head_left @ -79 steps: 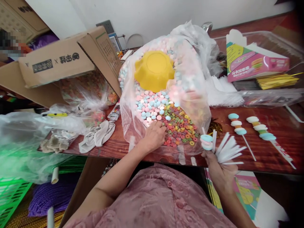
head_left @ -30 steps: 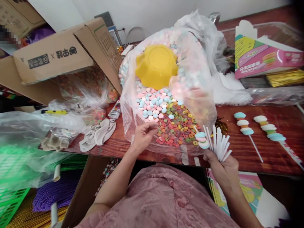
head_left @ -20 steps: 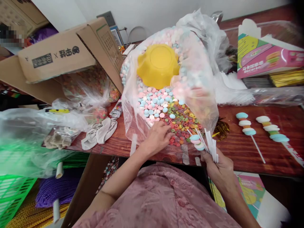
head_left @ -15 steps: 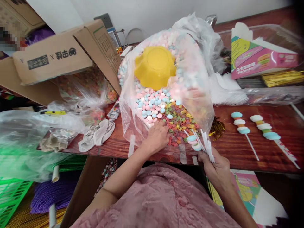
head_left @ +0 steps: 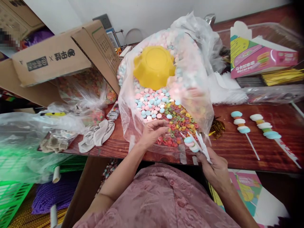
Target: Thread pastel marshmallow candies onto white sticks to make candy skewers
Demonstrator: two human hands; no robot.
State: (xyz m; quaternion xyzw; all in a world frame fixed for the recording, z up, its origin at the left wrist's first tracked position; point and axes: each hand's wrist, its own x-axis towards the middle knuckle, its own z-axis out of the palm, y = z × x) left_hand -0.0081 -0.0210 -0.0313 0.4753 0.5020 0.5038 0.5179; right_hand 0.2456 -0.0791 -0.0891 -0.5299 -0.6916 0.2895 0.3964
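Note:
My right hand [head_left: 215,164] grips a bunch of white sticks [head_left: 203,146]; one stick carries a few pastel candy discs [head_left: 191,144] at its tip. My left hand [head_left: 153,133] hovers at the open mouth of a big clear plastic bag [head_left: 204,104], fingers pinched together just above the coloured ring candies [head_left: 182,122]; what they pinch is too small to tell. Farther back in the bag lie pastel round candies [head_left: 152,103] and an upturned yellow bowl [head_left: 153,66].
Two finished candy sticks [head_left: 239,123] [head_left: 267,128] lie on the wooden table [head_left: 242,152] to the right. A pink box [head_left: 261,58] sits in a clear tray behind them. A cardboard box [head_left: 57,60], smaller bags and a cloth [head_left: 96,136] crowd the left side.
My left hand lifted off the ring candies and drew back with fingers pinched. My right hand tilted the stick bundle left, bringing the candy tip closer to the left hand.

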